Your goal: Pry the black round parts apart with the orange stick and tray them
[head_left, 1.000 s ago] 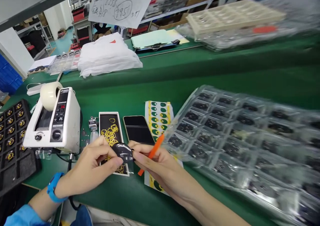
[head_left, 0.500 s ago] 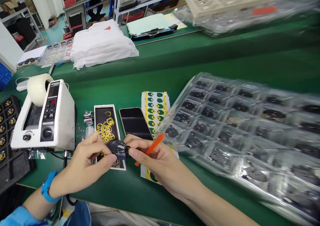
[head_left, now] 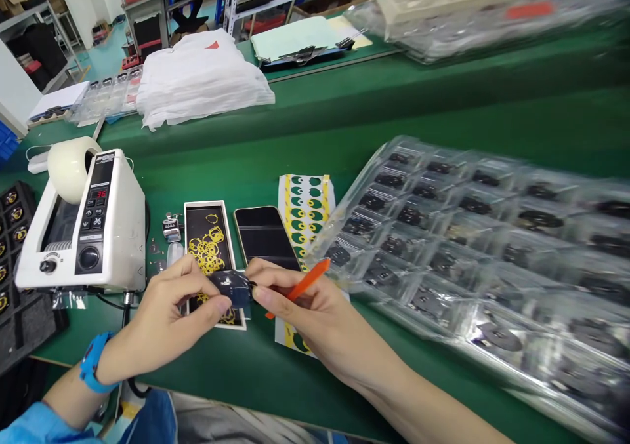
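Observation:
Between my hands is a small dark, glossy, rounded part (head_left: pixel 231 288), with a bit of clear film showing at its lower edge. My left hand (head_left: pixel 189 309) pinches its left side between thumb and forefinger. On the other side, my right hand (head_left: pixel 295 306) grips the part's right edge with the fingertips. An orange stick-like tool (head_left: pixel 310 280) also lies in the right hand, slanting up and right out of the fingers. Right under the hands is a white-rimmed box (head_left: pixel 224 214) of yellow rings (head_left: pixel 207 250). A phone (head_left: pixel 263 231) lies just beyond the right hand.
A tape dispenser (head_left: pixel 113 221) stands at left, with a tally counter (head_left: pixel 172 227) near it. Right of the phone lies a sticker sheet (head_left: pixel 308 201). Clear trays of dark round parts (head_left: pixel 492 336) cover the right side. White sheets (head_left: pixel 201 80) are stacked behind.
The dark part has turned slightly in my fingers, and clear film now shows below it. Both hands keep their pinch. The whole view has shifted a little.

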`<state>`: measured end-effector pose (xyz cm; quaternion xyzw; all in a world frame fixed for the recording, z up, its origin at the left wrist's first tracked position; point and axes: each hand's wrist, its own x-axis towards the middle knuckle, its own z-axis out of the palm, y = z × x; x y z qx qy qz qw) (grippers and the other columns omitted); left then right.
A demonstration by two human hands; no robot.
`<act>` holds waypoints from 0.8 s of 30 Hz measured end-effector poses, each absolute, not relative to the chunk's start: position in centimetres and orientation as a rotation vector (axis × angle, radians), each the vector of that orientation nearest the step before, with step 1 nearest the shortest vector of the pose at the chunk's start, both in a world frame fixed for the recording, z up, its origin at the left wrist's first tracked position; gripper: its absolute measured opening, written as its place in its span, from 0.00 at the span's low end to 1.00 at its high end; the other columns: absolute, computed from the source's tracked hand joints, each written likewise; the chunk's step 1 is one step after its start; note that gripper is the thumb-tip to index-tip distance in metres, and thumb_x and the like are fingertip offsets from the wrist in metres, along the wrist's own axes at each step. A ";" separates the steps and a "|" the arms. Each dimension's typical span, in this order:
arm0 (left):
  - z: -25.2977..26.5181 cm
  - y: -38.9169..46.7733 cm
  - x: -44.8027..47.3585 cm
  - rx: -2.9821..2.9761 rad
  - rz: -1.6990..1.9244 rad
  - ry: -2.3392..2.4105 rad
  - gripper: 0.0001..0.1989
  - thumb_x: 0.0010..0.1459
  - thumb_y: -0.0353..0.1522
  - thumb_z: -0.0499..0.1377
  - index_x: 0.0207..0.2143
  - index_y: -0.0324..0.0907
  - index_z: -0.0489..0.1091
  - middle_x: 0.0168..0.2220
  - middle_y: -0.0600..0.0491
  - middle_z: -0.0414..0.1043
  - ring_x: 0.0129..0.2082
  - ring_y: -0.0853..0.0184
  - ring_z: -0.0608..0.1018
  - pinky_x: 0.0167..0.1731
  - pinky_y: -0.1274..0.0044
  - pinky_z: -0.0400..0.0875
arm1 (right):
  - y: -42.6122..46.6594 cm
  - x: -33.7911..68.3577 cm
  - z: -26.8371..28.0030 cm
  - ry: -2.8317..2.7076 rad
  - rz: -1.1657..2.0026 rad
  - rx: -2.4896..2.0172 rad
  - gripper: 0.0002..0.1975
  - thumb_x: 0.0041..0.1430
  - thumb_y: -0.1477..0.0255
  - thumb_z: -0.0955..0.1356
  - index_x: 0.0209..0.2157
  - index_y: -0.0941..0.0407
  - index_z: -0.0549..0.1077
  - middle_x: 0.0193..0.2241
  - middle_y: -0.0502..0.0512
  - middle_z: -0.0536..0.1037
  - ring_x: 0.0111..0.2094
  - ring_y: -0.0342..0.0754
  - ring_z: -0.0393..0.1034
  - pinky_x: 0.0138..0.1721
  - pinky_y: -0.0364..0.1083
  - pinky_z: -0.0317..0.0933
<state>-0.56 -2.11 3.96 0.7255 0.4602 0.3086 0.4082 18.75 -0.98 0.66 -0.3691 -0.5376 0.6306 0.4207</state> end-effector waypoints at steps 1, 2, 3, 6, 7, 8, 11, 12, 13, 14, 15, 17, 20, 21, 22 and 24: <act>4.0 -2.1 -0.5 1.822 0.782 1.162 0.11 0.62 0.32 0.57 0.25 0.41 0.69 0.27 0.56 0.60 0.26 0.71 0.63 0.26 0.77 0.58 | -1.0 18.7 0.7 -1.349 1.578 -0.926 0.21 0.56 0.51 0.69 0.22 0.55 0.74 0.25 0.51 0.65 0.29 0.46 0.60 0.32 0.46 0.55; 4.0 -2.1 -0.5 1.818 0.784 1.166 0.11 0.62 0.31 0.57 0.25 0.41 0.69 0.26 0.56 0.59 0.26 0.71 0.63 0.26 0.77 0.58 | -1.0 18.7 0.7 -1.351 1.575 -0.929 0.21 0.56 0.51 0.69 0.22 0.55 0.74 0.25 0.51 0.65 0.28 0.46 0.60 0.32 0.46 0.55; 4.0 -2.1 -0.5 1.813 0.784 1.171 0.11 0.62 0.31 0.57 0.25 0.41 0.69 0.26 0.56 0.59 0.26 0.71 0.62 0.26 0.78 0.57 | -1.0 18.7 0.7 -1.351 1.573 -0.931 0.21 0.56 0.51 0.69 0.22 0.55 0.74 0.25 0.51 0.65 0.28 0.46 0.60 0.32 0.46 0.55; 4.0 -2.2 -0.5 1.802 0.787 1.181 0.12 0.62 0.31 0.57 0.24 0.41 0.68 0.26 0.56 0.58 0.26 0.71 0.62 0.26 0.78 0.57 | -1.0 18.6 0.7 -1.355 1.568 -0.941 0.22 0.55 0.50 0.69 0.21 0.55 0.74 0.24 0.51 0.65 0.28 0.46 0.59 0.32 0.46 0.56; 4.1 -2.2 -0.4 1.798 0.787 1.184 0.12 0.62 0.30 0.57 0.24 0.40 0.68 0.26 0.56 0.58 0.26 0.71 0.62 0.25 0.78 0.57 | -1.0 18.6 0.7 -1.359 1.566 -0.948 0.23 0.55 0.50 0.69 0.21 0.55 0.74 0.24 0.51 0.65 0.28 0.46 0.59 0.32 0.46 0.56; 4.1 -2.2 -0.4 1.794 0.788 1.186 0.12 0.62 0.30 0.57 0.24 0.40 0.68 0.26 0.56 0.58 0.26 0.71 0.62 0.25 0.78 0.57 | -1.0 18.5 0.8 -1.363 1.565 -0.955 0.23 0.55 0.50 0.69 0.21 0.55 0.73 0.24 0.51 0.65 0.28 0.46 0.59 0.32 0.47 0.56; 4.0 -2.1 -0.4 1.789 0.778 1.199 0.13 0.62 0.31 0.57 0.23 0.40 0.67 0.26 0.56 0.58 0.26 0.71 0.62 0.25 0.77 0.56 | -1.0 18.5 0.8 -1.372 1.561 -0.972 0.23 0.55 0.49 0.69 0.21 0.55 0.73 0.24 0.51 0.65 0.28 0.47 0.59 0.32 0.47 0.56; 4.0 -2.1 -0.3 1.790 0.773 1.205 0.13 0.62 0.32 0.56 0.23 0.40 0.67 0.26 0.56 0.58 0.26 0.71 0.62 0.25 0.77 0.56 | -1.0 18.5 0.8 -1.372 1.561 -0.971 0.23 0.55 0.49 0.69 0.21 0.55 0.73 0.24 0.51 0.65 0.28 0.47 0.59 0.32 0.47 0.55; 3.9 -2.1 -0.3 1.793 0.769 1.211 0.13 0.62 0.32 0.56 0.23 0.40 0.67 0.25 0.56 0.57 0.26 0.70 0.62 0.25 0.77 0.56 | -1.0 18.5 0.7 -1.372 1.562 -0.967 0.23 0.55 0.49 0.69 0.21 0.55 0.73 0.24 0.52 0.66 0.28 0.47 0.59 0.32 0.47 0.55; 3.9 -2.2 -0.3 1.798 0.770 1.216 0.13 0.62 0.32 0.56 0.23 0.40 0.66 0.25 0.56 0.57 0.26 0.70 0.62 0.25 0.77 0.55 | -1.0 18.5 0.7 -1.373 1.564 -0.962 0.23 0.56 0.50 0.69 0.21 0.55 0.74 0.24 0.52 0.66 0.28 0.47 0.60 0.32 0.47 0.55; 3.8 -2.2 -0.3 1.803 0.773 1.223 0.14 0.62 0.32 0.56 0.23 0.40 0.66 0.25 0.56 0.56 0.26 0.70 0.62 0.25 0.77 0.55 | -1.1 18.5 0.7 -1.376 1.565 -0.960 0.22 0.56 0.50 0.69 0.22 0.54 0.74 0.24 0.52 0.66 0.28 0.47 0.60 0.32 0.47 0.55; 3.6 -2.2 -0.3 1.805 0.786 1.232 0.14 0.63 0.32 0.55 0.23 0.40 0.66 0.25 0.56 0.56 0.26 0.71 0.62 0.25 0.77 0.55 | -1.1 18.5 0.7 -1.381 1.562 -0.966 0.22 0.56 0.50 0.69 0.22 0.54 0.74 0.24 0.52 0.66 0.28 0.47 0.60 0.33 0.47 0.55; 3.5 -2.3 -0.2 1.789 0.797 1.238 0.13 0.62 0.31 0.55 0.23 0.40 0.65 0.26 0.56 0.57 0.25 0.71 0.61 0.24 0.77 0.55 | -1.1 18.5 0.6 -1.385 1.557 -0.987 0.23 0.56 0.49 0.69 0.21 0.54 0.73 0.24 0.52 0.66 0.28 0.48 0.60 0.33 0.47 0.55; 3.5 -2.3 -0.2 1.786 0.799 1.237 0.13 0.62 0.31 0.56 0.23 0.40 0.64 0.25 0.56 0.57 0.25 0.71 0.61 0.24 0.77 0.55 | -1.1 18.6 0.6 -1.387 1.557 -0.989 0.23 0.56 0.49 0.69 0.21 0.54 0.73 0.24 0.52 0.66 0.28 0.47 0.60 0.33 0.47 0.55; 3.5 -2.3 -0.2 1.786 0.802 1.236 0.13 0.62 0.31 0.56 0.23 0.40 0.64 0.25 0.56 0.57 0.25 0.71 0.61 0.24 0.77 0.54 | -1.1 18.6 0.6 -1.388 1.558 -0.988 0.23 0.56 0.49 0.69 0.21 0.55 0.73 0.24 0.52 0.66 0.28 0.47 0.60 0.32 0.47 0.55; 3.4 -2.3 -0.1 1.790 0.808 1.236 0.14 0.62 0.31 0.56 0.23 0.40 0.64 0.25 0.57 0.57 0.24 0.72 0.61 0.23 0.77 0.54 | -1.1 18.6 0.6 -1.390 1.557 -0.986 0.23 0.56 0.50 0.68 0.22 0.55 0.74 0.24 0.51 0.66 0.28 0.47 0.60 0.32 0.47 0.55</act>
